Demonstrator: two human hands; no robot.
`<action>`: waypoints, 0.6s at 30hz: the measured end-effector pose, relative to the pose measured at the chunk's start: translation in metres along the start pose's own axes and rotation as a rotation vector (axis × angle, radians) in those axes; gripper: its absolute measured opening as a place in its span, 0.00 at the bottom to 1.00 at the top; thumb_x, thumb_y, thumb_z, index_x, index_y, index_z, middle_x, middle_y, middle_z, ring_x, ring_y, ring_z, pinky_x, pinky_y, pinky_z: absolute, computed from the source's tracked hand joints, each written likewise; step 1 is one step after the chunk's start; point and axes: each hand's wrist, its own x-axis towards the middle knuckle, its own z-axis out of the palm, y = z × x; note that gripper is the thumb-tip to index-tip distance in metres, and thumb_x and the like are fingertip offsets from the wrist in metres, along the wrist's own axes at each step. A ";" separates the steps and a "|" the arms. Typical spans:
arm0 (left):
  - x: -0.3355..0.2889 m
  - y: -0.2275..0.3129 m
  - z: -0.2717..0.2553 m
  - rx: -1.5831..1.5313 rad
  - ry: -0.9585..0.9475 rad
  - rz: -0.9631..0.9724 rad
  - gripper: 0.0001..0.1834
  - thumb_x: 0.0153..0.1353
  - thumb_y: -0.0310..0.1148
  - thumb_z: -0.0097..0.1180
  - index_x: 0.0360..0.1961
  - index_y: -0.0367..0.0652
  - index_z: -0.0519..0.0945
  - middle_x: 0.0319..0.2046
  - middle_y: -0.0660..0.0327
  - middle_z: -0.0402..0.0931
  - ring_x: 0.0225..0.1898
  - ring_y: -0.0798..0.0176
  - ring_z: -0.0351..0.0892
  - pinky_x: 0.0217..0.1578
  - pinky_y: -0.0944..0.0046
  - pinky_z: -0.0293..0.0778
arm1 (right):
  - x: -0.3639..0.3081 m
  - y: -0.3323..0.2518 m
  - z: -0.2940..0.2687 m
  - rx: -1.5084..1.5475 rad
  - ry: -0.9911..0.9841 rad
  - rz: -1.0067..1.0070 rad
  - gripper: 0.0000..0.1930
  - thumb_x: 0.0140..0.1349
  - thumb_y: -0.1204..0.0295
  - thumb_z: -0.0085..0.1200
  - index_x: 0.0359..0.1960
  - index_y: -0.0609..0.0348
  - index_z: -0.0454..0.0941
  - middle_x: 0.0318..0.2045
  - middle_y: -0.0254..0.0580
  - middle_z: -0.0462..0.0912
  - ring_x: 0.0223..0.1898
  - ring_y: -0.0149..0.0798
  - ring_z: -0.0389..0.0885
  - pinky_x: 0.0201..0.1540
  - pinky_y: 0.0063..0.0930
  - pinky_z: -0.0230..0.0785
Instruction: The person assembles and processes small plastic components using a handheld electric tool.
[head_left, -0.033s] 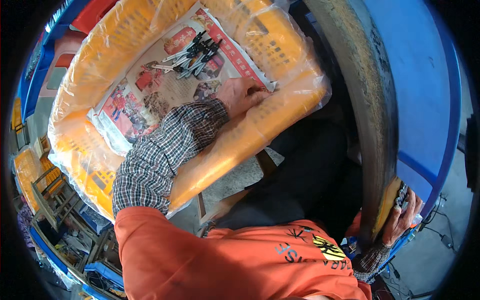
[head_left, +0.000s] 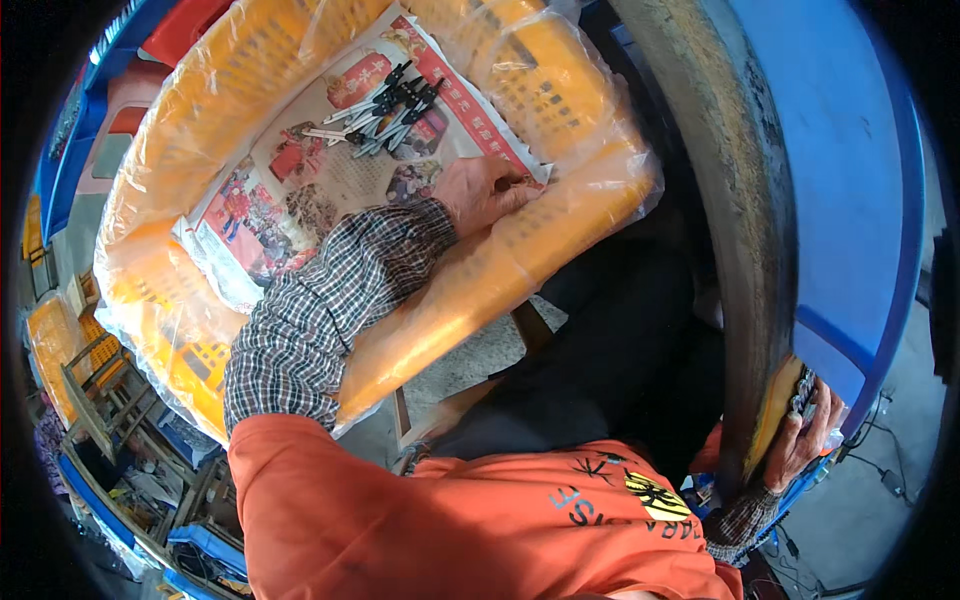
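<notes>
The black-and-silver drawing compasses [head_left: 388, 98] lie heaped on a printed sheet [head_left: 345, 170] inside the plastic-lined yellow basket [head_left: 575, 215], upper centre of the frame. Virtually nothing has shifted since the earlier view: the heap looks untouched, so the work appears no further along. The left hand [head_left: 480, 195], fingers curled, rests at the sheet's right corner; whether it pinches the paper I cannot tell. The right hand [head_left: 800, 445], lower right, bends round the desk's [head_left: 745, 250] end beside a silvery object [head_left: 803, 388]; its grip is unclear.
</notes>
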 end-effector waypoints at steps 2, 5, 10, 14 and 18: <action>-0.003 -0.004 0.002 -0.077 0.012 0.025 0.15 0.51 0.42 0.56 0.35 0.43 0.80 0.29 0.51 0.78 0.32 0.52 0.78 0.33 0.58 0.73 | -0.001 -0.002 0.002 0.019 0.027 0.000 0.30 0.58 0.50 0.41 0.49 0.66 0.69 0.42 0.50 0.69 0.46 0.47 0.67 0.50 0.38 0.57; 0.006 -0.009 0.009 -0.095 0.024 0.101 0.13 0.51 0.39 0.56 0.34 0.43 0.81 0.29 0.53 0.79 0.31 0.53 0.79 0.33 0.59 0.73 | 0.002 0.003 -0.002 0.019 0.034 -0.064 0.33 0.58 0.46 0.46 0.48 0.69 0.68 0.41 0.53 0.71 0.43 0.46 0.67 0.47 0.37 0.57; 0.005 -0.007 0.012 -0.154 0.034 0.066 0.08 0.48 0.33 0.57 0.30 0.44 0.82 0.25 0.53 0.79 0.28 0.54 0.79 0.30 0.60 0.74 | 0.002 0.007 -0.003 -0.035 0.020 -0.077 0.33 0.58 0.47 0.45 0.48 0.70 0.69 0.42 0.54 0.72 0.45 0.49 0.66 0.50 0.40 0.54; 0.006 -0.010 0.017 -0.127 0.068 0.075 0.08 0.46 0.31 0.56 0.29 0.43 0.82 0.24 0.53 0.78 0.27 0.54 0.79 0.29 0.60 0.74 | 0.001 0.010 -0.001 -0.051 0.049 -0.099 0.33 0.59 0.46 0.43 0.48 0.69 0.69 0.43 0.54 0.72 0.47 0.51 0.66 0.51 0.41 0.54; 0.002 -0.004 0.010 -0.136 0.098 0.017 0.06 0.46 0.28 0.54 0.27 0.40 0.80 0.24 0.51 0.77 0.27 0.53 0.79 0.29 0.60 0.73 | 0.001 0.010 -0.001 -0.053 0.034 -0.057 0.32 0.59 0.47 0.43 0.49 0.69 0.69 0.43 0.54 0.73 0.46 0.51 0.68 0.50 0.42 0.55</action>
